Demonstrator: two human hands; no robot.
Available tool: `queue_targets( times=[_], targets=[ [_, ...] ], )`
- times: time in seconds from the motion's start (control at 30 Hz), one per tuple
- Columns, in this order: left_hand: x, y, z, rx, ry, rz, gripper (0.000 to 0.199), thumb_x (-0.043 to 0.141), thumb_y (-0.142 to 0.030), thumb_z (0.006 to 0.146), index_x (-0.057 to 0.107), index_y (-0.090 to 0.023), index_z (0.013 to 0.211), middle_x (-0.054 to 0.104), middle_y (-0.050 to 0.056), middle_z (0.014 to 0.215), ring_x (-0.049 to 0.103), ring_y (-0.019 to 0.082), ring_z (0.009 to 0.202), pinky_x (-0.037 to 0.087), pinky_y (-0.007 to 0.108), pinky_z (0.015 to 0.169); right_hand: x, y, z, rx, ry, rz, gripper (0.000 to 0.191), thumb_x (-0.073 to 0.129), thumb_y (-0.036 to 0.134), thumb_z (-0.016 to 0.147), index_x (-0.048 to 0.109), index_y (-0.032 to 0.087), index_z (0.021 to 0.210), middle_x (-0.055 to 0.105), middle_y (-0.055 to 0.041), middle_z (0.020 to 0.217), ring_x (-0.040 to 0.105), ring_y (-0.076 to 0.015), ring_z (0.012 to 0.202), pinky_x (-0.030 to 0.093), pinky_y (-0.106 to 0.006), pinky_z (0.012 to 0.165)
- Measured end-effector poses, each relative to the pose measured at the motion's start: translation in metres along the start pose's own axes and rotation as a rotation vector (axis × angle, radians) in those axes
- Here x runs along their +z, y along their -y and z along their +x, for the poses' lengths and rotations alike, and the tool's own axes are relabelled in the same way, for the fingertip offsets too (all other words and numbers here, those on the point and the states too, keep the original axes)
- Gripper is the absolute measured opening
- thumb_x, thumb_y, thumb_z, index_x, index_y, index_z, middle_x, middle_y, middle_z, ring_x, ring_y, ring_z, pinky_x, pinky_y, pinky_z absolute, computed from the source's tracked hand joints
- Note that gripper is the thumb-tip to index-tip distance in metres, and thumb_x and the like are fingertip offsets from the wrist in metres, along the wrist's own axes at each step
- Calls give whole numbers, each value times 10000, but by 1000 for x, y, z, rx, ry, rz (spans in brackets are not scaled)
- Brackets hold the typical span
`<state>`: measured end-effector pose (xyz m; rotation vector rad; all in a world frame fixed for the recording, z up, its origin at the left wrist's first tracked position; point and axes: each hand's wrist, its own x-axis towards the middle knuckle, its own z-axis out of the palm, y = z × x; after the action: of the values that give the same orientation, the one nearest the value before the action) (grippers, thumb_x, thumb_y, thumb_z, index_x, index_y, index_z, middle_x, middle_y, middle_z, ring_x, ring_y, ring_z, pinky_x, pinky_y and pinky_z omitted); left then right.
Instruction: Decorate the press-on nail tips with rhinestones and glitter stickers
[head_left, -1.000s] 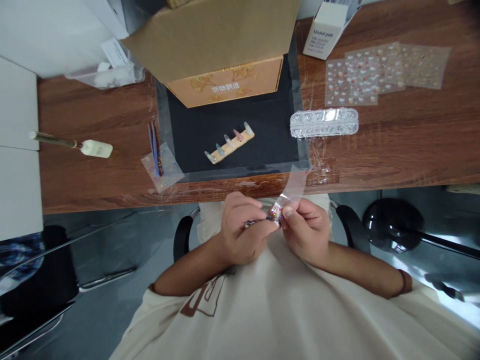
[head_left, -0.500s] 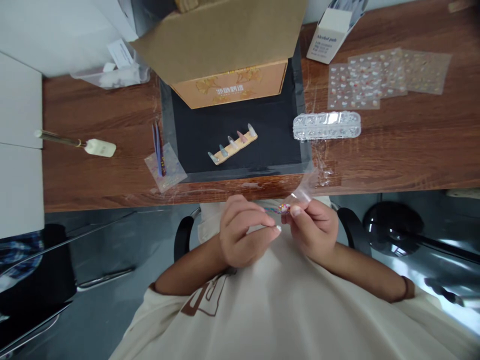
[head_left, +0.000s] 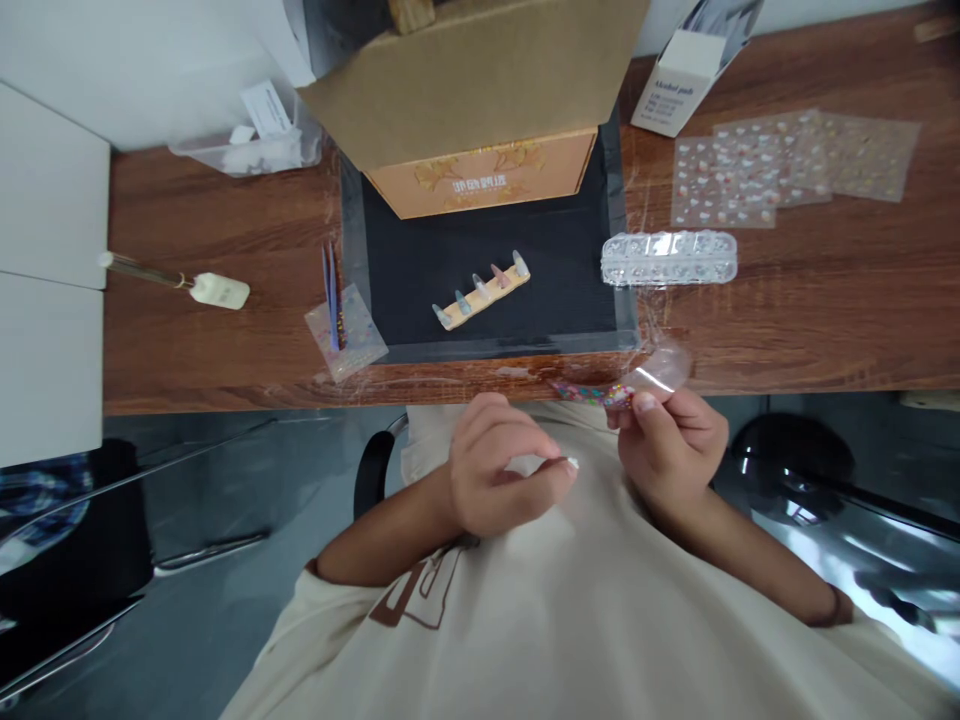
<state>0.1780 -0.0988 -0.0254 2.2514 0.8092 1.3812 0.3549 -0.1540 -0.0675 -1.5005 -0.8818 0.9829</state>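
While a person's left hand (head_left: 504, 465) pinched a small white piece (head_left: 572, 463) between thumb and fingertip just short of the wooden desk's (head_left: 810, 330) front edge, the right hand (head_left: 673, 445), well apart across a gap, gripped a clear packet (head_left: 660, 372) of colored bits between thumb and fingers, overlapping that edge in view. Beyond them, a strip of five nail tips (head_left: 484, 296) lay on a black mat (head_left: 555, 300), inside its gray border, with mat surface between it and the clear case (head_left: 670, 259) straddling the right border.
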Motion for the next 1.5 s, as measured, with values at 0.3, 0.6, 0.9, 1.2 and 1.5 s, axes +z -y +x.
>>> queue_targets(
  times=[0.3, 0.6, 0.9, 1.2, 1.5],
  targets=[
    [-12, 2, 3, 58, 92, -38, 124, 632, -72, 810, 594, -185, 774, 695, -32, 748, 651, 76, 641, 471, 276, 657, -17, 1, 26, -35, -103, -87, 287, 660, 394, 844, 624, 238, 605, 570, 5, 551, 513, -157, 547, 405, -332, 572],
    [-33, 27, -2, -118, 155, -41, 163, 573, -78, 837, 595, -232, 885, 678, -14, 841, 629, 109, 715, 506, 280, 680, -37, 13, 47, 70, -47, -340, 290, 662, 371, 828, 605, 214, 590, 535, 18, 508, 473, -124, 492, 348, -280, 486],
    [-58, 92, 48, -398, 168, -37, 20, 677, -187, 852, 689, -171, 855, 681, 12, 813, 607, 113, 732, 473, 249, 674, -48, 20, 75, -203, 378, -831, 300, 506, 436, 915, 585, 240, 702, 598, -27, 615, 539, -173, 567, 366, -316, 557],
    [-59, 124, 89, -478, 440, -35, 54, 650, -204, 816, 697, -181, 802, 681, 11, 863, 593, 159, 835, 460, 327, 841, -15, 38, 110, -328, 651, -1336, 311, 390, 367, 933, 608, 210, 777, 716, -62, 790, 637, -211, 704, 284, -317, 580],
    [-57, 136, 98, -377, 738, 16, 140, 579, -231, 895, 702, -191, 841, 610, 15, 890, 551, 173, 917, 424, 327, 881, -17, 22, 108, -371, 466, -1376, 294, 454, 426, 905, 651, 208, 917, 739, -64, 774, 637, -230, 625, 234, -308, 543]
  ],
)
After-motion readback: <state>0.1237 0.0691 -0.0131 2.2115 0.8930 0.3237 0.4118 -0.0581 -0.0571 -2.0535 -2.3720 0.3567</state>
